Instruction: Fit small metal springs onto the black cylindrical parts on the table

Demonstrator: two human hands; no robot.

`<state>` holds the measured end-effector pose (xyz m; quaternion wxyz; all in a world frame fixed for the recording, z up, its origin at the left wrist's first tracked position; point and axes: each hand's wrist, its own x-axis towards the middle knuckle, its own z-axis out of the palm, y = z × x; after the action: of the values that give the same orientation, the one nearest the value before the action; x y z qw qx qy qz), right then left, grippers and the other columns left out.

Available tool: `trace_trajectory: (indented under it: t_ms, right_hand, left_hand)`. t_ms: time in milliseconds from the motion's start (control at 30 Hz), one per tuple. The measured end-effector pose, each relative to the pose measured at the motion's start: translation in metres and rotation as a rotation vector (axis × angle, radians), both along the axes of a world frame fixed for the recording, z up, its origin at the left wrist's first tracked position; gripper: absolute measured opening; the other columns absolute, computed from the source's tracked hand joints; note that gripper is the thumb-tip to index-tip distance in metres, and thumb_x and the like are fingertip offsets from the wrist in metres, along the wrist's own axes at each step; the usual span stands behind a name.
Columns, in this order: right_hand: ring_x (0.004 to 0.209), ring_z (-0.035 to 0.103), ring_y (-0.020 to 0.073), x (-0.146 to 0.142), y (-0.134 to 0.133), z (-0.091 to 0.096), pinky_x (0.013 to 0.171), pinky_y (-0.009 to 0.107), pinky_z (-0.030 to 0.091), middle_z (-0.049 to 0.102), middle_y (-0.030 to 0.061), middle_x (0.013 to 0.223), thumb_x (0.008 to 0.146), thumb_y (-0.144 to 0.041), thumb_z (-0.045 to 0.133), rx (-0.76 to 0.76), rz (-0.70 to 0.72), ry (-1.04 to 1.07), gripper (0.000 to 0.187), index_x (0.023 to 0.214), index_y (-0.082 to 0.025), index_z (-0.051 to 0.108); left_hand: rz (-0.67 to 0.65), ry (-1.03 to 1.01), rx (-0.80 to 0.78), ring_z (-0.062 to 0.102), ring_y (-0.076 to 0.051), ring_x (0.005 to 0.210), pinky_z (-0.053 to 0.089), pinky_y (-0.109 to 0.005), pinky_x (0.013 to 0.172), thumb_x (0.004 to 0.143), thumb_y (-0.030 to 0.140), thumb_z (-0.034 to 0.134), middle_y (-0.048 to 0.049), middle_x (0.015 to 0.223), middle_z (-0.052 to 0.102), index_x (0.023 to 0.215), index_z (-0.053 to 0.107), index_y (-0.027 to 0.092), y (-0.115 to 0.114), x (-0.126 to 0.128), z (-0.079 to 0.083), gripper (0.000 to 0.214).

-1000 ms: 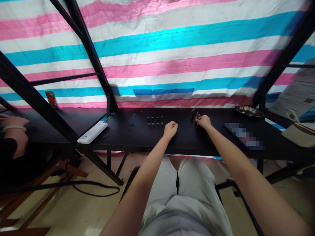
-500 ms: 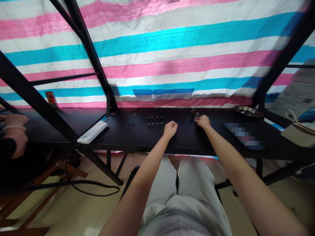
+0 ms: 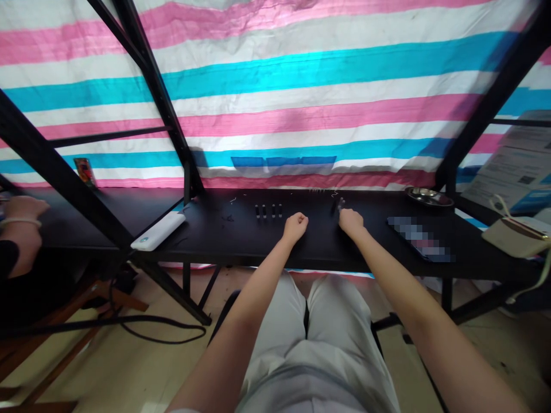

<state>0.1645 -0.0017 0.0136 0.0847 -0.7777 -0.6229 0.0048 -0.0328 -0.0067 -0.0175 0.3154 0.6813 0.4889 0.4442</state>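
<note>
My left hand (image 3: 295, 225) rests on the black table (image 3: 241, 238) as a closed fist; nothing shows in it. My right hand (image 3: 350, 221) lies further right, its fingers pinched around a small dark piece (image 3: 341, 204) that is too small to name. Several small dark upright pieces (image 3: 267, 211) stand in a row left of my left hand. More tiny parts (image 3: 321, 190) lie at the table's back edge.
A white power bank (image 3: 157, 230) lies at the table's left. A phone (image 3: 418, 238) and a metal dish (image 3: 427, 197) sit at the right, with a beige pouch (image 3: 514, 236) beyond. Another person's hand (image 3: 19, 209) is at far left. Black frame bars cross overhead.
The view has shifted slightly; my right hand has drawn a little nearer and left. My left fist has stayed put.
</note>
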Motion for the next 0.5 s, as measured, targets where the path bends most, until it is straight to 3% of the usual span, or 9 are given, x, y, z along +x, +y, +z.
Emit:
trace_trajectory:
  t_ms: [233,500]
  right_hand:
    - [0.091,0.063,0.0276,-0.040,-0.023,0.002,0.073,0.033,0.047,0.064,0.0250,0.095,0.080,-0.001,0.035,0.023,0.154,-0.085,0.033,0.101,-0.003,0.061]
    - [0.090,0.063,0.0245,-0.047,-0.027,-0.010,0.074,0.032,0.045,0.065,0.0191,0.095,0.087,-0.010,0.031,0.060,0.065,-0.004,0.029,0.107,-0.008,0.053]
  left_hand:
    - [-0.010,-0.061,-0.105,0.041,-0.006,0.034,0.033,-0.018,0.042,0.076,0.023,0.046,0.0045,0.046,0.050,0.065,0.050,0.017,0.007,0.001,-0.003,0.013]
    - [0.010,-0.066,-0.286,0.041,-0.005,0.032,0.027,-0.017,0.038,0.073,0.015,0.047,0.0040,0.045,0.049,0.064,0.049,0.015,0.005,0.001,0.013,0.010]
